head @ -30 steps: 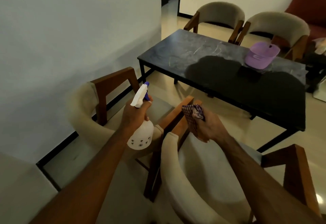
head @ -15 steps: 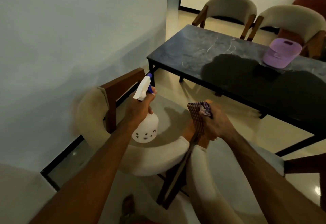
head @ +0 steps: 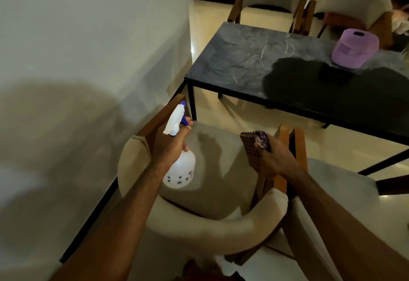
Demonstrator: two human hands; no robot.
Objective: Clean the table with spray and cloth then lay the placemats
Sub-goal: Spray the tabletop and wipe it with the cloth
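While left hand (head: 171, 145) grips spray bottle (head: 180, 165) — right hand (head: 273, 159) clutches cloth (head: 254, 148).

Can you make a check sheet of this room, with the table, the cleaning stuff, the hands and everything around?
Surface: dark rectangular table, smeared with pale streaks.
Job's things: white plastic spray bottle with blue trigger; checked brown cloth; placemats not seen.
Clutter: lilac plastic tub on the table.
Hands: left hand grips the bottle; right hand holds the cloth.
Cables: nothing seen.
Surroundings: beige cushioned wooden chairs, white wall.
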